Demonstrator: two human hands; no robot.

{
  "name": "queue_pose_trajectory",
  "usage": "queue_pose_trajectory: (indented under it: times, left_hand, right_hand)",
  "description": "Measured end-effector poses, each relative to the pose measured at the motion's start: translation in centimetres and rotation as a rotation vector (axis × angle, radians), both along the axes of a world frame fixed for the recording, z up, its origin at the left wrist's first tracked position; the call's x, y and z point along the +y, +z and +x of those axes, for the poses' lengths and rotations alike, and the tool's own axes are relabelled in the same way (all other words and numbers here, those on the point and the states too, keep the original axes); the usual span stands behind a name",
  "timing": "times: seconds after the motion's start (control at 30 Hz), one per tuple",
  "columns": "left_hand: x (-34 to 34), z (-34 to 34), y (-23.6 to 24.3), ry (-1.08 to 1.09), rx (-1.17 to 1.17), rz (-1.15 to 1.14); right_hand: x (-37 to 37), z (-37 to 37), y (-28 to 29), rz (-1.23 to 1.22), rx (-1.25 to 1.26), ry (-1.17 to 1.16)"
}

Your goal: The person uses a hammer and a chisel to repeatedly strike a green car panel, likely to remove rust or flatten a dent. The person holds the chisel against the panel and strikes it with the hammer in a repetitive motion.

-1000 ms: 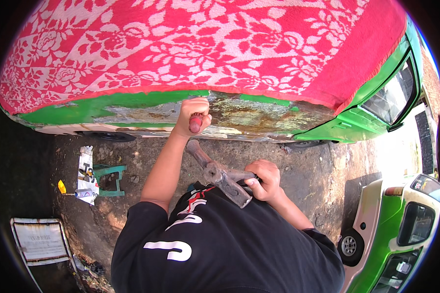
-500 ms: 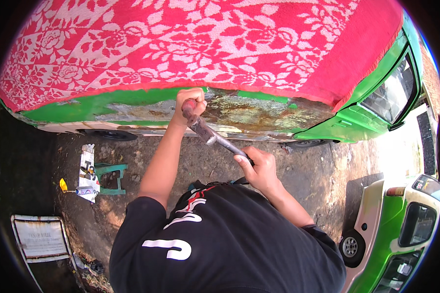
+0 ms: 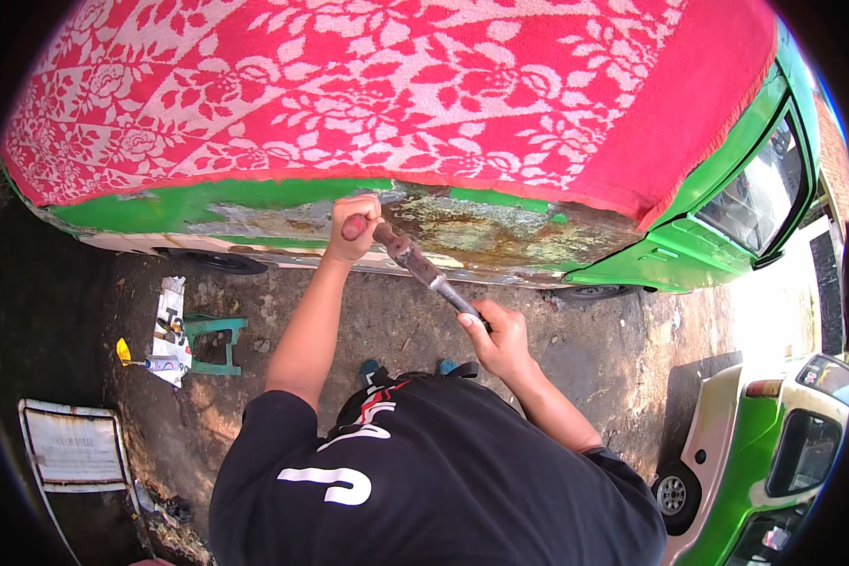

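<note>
My left hand point(image 3: 357, 215) is closed in a fist around a tool with a rounded red handle end point(image 3: 354, 226), held against the side of a van. The rest of that tool is hidden by the fist and the van side. My right hand point(image 3: 502, 338) grips the dark handle of what looks like a hammer point(image 3: 415, 263), with a rusty brown metal head. Its head lies close beside the red end, at the right of my left fist. The van panel point(image 3: 509, 234) by my hands is scraped, with green paint, bare patches and brown rust.
A red and pink floral cloth point(image 3: 349, 94) covers the van's top. At left are a green plastic stool point(image 3: 219, 341), a printed sheet point(image 3: 170, 316) and a spray can point(image 3: 163, 364). A white-framed board point(image 3: 77, 453) stands lower left. Another green-and-white vehicle point(image 3: 764, 462) is at lower right.
The hammer's head has moved right, away from the red handle end. My left fist sits slightly lower and further left in view. My feet now show below.
</note>
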State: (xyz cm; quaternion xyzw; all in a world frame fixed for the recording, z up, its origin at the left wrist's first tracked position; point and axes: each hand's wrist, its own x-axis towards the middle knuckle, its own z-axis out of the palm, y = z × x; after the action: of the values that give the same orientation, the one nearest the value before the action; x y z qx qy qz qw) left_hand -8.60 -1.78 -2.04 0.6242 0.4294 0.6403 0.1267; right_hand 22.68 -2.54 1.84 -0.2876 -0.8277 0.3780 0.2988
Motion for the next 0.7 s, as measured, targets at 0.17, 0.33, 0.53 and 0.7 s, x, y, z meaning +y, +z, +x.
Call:
queue_pose_trajectory:
  times: [0.17, 0.33, 0.53, 0.7]
  left_hand:
    - [-1.8, 1.9, 1.5, 0.032, 0.013, 0.142]
    - [-2.0, 2.8, 2.3, 0.074, 0.054, 0.202]
    - [-1.6, 2.8, 2.5, 0.067, 0.073, 0.204]
    - [-1.4, 2.1, 1.6, 0.051, 0.074, 0.196]
  right_hand:
    - [0.3, 2.9, -1.6, -0.058, 0.065, 0.037]
    - [0.6, 3.6, -2.0, -0.085, 0.094, 0.024]
    - [0.9, 3.6, -1.6, -0.11, 0.048, 0.021]
    - [0.5, 3.4, -1.8, -0.17, 0.03, 0.006]
